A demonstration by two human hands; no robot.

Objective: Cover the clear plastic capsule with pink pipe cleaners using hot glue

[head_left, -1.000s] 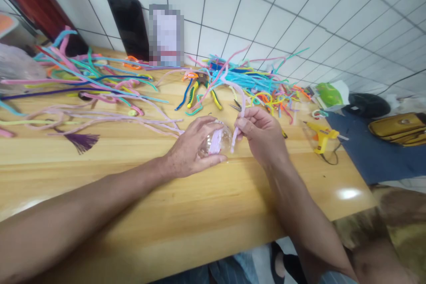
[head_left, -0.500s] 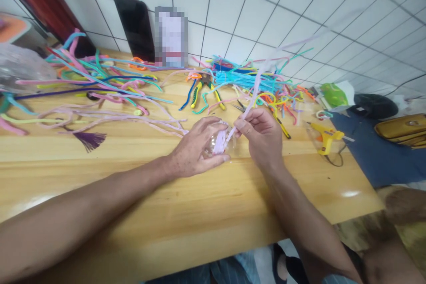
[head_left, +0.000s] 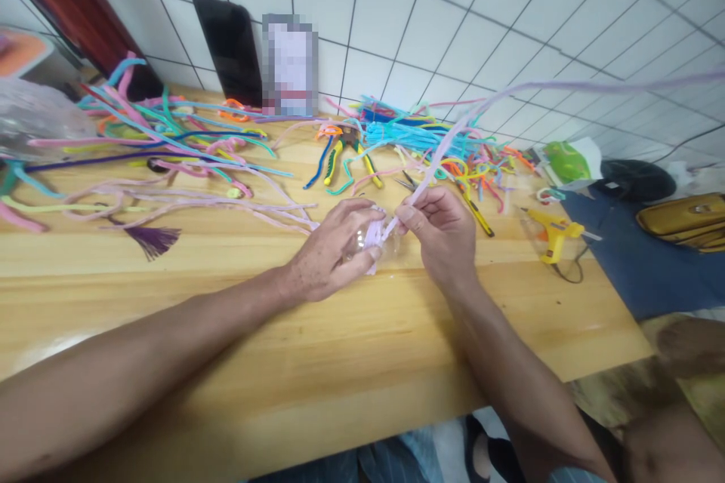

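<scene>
My left hand [head_left: 334, 249] is closed around a small clear, rounded plastic object [head_left: 356, 241], with its thumb pressed on the pale lilac wrapping across the middle. What kind of object it is, I cannot tell; fingers cover much of it. Just to the right, my right hand [head_left: 445, 230] pinches a lilac pipe cleaner [head_left: 439, 155] between thumb and forefinger. One end of this strand meets the wrapped object, while its long free length arcs up and off to the right. More lilac strands [head_left: 266, 204] trail leftward from beneath my left hand.
Yellow-green pliers [head_left: 354, 155] and heaped coloured pipe cleaners [head_left: 419, 136] lie behind my hands. On the right are a yellow glue gun [head_left: 555, 234] and a yellow cutter knife [head_left: 479, 213]. A purple tassel [head_left: 152, 238] lies left. Two phones, one black [head_left: 229, 53], lean against the tiled wall.
The strand's loose end has swung out to the right and lower. My left thumb has moved up onto the lilac wrapping, and my right hand has shifted slightly left.
</scene>
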